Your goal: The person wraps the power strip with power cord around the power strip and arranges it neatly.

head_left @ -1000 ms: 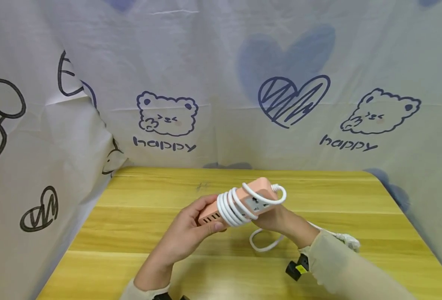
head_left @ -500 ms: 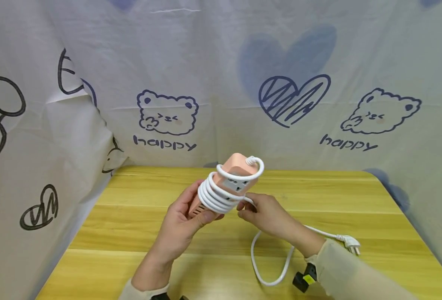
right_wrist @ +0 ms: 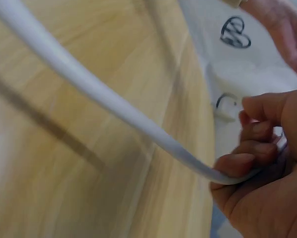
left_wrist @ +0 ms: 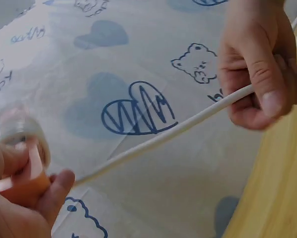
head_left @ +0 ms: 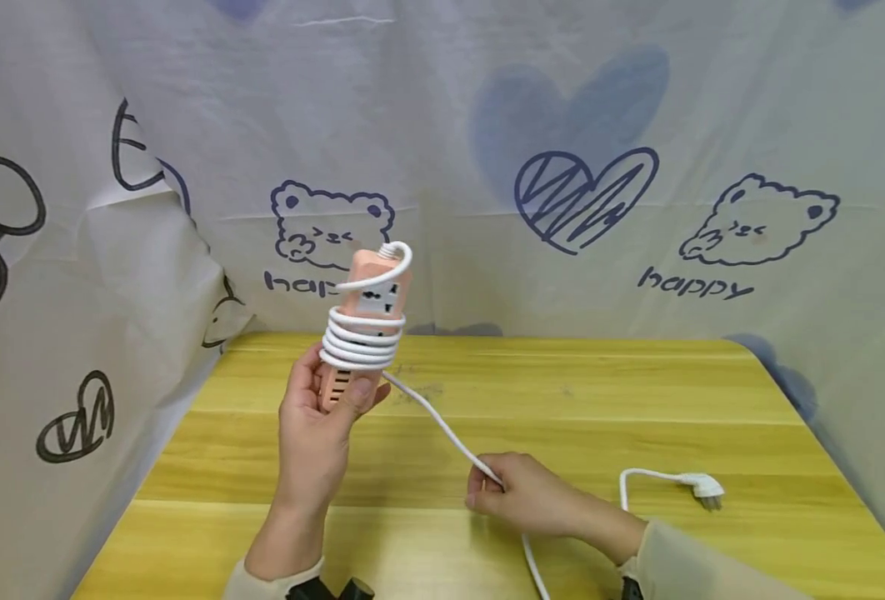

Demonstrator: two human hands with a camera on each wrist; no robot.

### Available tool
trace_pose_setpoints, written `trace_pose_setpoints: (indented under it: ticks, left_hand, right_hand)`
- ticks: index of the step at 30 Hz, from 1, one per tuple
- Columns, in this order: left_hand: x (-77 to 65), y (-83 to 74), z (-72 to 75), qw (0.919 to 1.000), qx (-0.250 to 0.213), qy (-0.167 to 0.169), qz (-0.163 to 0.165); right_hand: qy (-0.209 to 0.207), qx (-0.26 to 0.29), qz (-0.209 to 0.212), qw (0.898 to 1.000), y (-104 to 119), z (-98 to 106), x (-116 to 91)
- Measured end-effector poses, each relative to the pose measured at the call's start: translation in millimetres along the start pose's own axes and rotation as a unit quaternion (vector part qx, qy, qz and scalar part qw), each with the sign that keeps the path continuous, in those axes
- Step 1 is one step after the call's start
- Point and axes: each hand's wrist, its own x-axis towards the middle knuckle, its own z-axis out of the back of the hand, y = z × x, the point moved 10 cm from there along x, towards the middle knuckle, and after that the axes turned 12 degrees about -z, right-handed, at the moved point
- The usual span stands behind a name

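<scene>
My left hand grips the lower end of a pink power strip, held nearly upright above the table. Several turns of its white cord wrap round the strip's middle, and one loose turn circles the socket end at the top. From the lowest turn the cord runs down to the right, into my right hand, whose fingers curl round it. In the left wrist view the cord stretches straight between both hands. Past my right hand it sags off in a curve.
On the right of the wooden table lies the cord's white plug, prongs toward the front. A pale curtain with printed bears and hearts stands behind the table and along its left side.
The left hand has moved left and up, turning the strip from slanted to nearly upright. The right hand has come away from the strip toward the front right, drawing out a length of cord.
</scene>
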Motion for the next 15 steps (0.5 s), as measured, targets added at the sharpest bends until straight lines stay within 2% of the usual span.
trace_pose_setpoints:
  ticks: [2,4,7,9,11,13,15]
  left_hand:
    - [1.9,2.1,8.7,0.9995,0.013,-0.029,0.007]
    - [2.0,5.4,13.3,0.9985,0.027,-0.045,0.012]
    - [0.0,8.6,13.5,0.9979,0.041,-0.049,0.013]
    - [-1.7,9.8,12.1,0.9976,0.052,-0.043,0.016]
    - [-2.6,11.6,11.1,0.9970,0.063,-0.037,0.024]
    - [-2.8,14.1,13.6,0.9944,0.090,-0.040,0.036]
    - [-2.6,17.2,17.9,0.9900,0.123,-0.046,0.052]
  right_hand:
    - [-0.027,-0.018,0.012,0.999,-4.1,20.4,0.6]
    - [-0.074,-0.038,0.026,0.996,-4.8,51.5,3.0]
    - [-0.164,-0.065,0.036,0.984,-0.3,103.2,5.7]
    - [-0.218,-0.070,0.031,0.973,3.9,129.5,3.7]
    - [-0.241,-0.069,0.025,0.968,7.7,142.8,-0.3]
    - [-0.230,-0.082,0.033,0.969,13.2,141.2,-3.9]
    - [-0.201,-0.106,0.057,0.972,22.0,131.0,-9.3]
